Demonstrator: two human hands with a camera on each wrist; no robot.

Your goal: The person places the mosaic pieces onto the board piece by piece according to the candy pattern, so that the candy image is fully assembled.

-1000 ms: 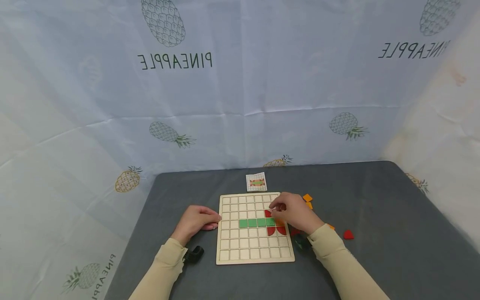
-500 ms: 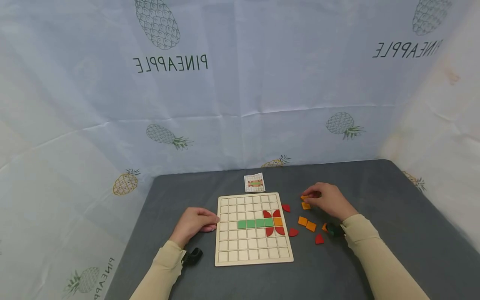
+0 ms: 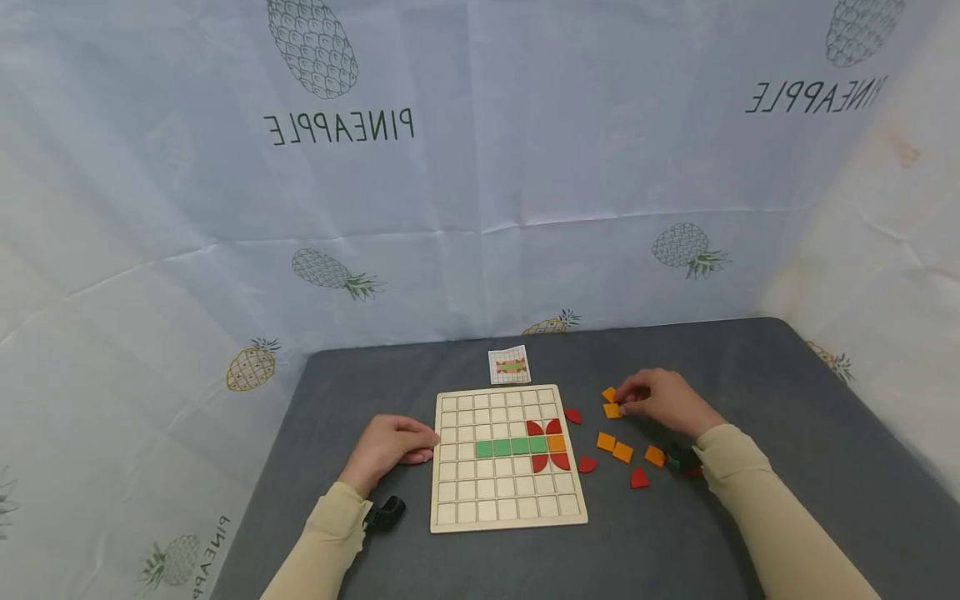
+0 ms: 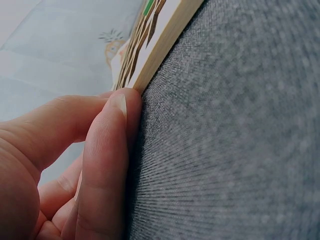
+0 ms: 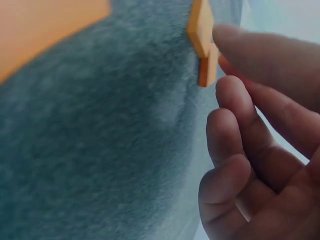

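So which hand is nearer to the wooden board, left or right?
Left. The left hand is up against the left edge of the wooden board; the right hand is off past its right side, at two orange tiles.

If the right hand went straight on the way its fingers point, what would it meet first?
The right hand would most likely meet an orange square right at its fingertips; whether they touch or a slight gap remains, I can't tell.
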